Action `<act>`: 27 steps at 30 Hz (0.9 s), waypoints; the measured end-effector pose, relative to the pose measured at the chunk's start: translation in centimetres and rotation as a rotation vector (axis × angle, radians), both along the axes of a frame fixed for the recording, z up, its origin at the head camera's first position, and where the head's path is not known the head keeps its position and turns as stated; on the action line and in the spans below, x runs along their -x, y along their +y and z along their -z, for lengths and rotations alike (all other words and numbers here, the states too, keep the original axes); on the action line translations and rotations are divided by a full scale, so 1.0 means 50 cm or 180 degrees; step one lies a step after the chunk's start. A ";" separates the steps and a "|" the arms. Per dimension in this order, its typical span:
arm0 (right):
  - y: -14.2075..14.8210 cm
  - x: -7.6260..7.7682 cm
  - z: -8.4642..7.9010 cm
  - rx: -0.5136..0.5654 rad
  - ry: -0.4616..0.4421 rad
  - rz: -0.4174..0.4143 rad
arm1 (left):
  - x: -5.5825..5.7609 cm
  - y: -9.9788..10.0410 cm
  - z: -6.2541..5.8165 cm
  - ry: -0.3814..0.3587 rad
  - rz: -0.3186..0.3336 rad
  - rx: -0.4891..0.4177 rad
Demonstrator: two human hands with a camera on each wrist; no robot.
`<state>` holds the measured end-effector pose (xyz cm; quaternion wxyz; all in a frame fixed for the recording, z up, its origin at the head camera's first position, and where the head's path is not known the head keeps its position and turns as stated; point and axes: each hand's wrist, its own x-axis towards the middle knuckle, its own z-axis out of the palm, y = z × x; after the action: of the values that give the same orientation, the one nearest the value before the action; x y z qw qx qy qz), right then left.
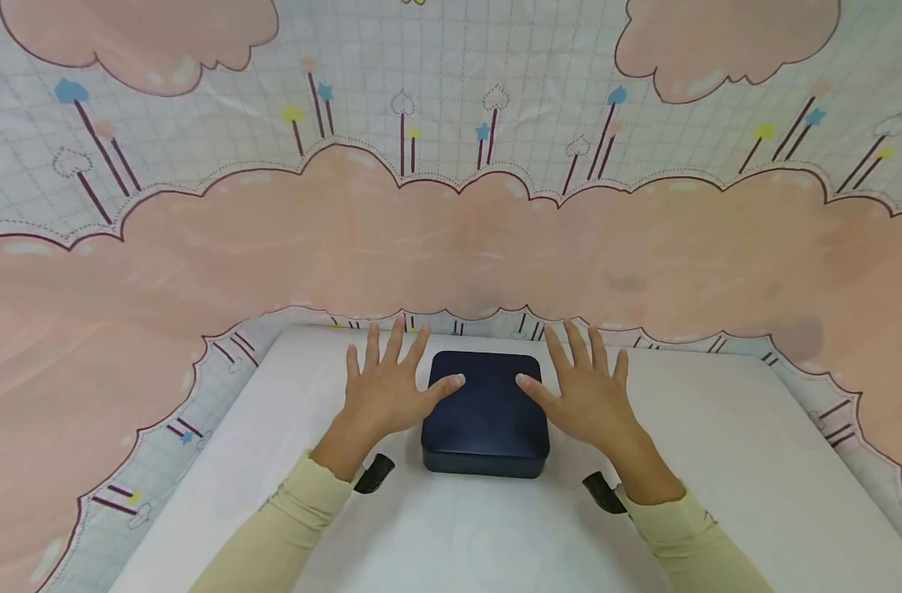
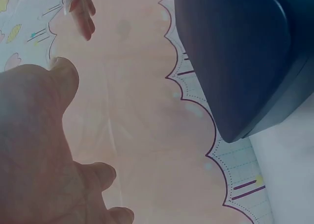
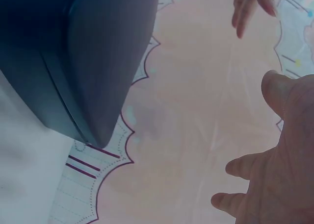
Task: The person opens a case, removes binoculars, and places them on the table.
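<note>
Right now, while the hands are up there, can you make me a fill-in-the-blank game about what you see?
1. The dark blue box sits on a tabletop whose colour is ____.
2. In the head view, the only digit of the left hand that overlaps the box is its ____.
3. The number of things that the right hand holds is ____.
4. High in the head view, the two big peach shapes on the printed cloth look like ____.

Missing words: white; thumb; zero; clouds.

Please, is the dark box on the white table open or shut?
Shut: the dark box has its lid on, with only a thin seam showing along its side in the right wrist view.
</note>
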<state>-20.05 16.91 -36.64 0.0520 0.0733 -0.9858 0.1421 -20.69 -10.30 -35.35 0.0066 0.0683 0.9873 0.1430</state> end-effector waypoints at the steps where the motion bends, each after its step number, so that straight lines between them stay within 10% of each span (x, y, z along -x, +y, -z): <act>1: -0.001 -0.001 0.001 -0.0001 0.0004 0.0006 | 0.000 0.000 0.001 0.0001 0.0002 -0.0005; 27: -0.006 -0.015 0.038 -0.0002 0.0033 -0.0025 | -0.011 -0.003 0.035 -0.0094 0.0067 -0.0009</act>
<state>-19.32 16.59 -38.55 0.0565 0.0779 -0.9852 0.1415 -20.13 -10.44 -37.09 0.0226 0.0766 0.9862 0.1453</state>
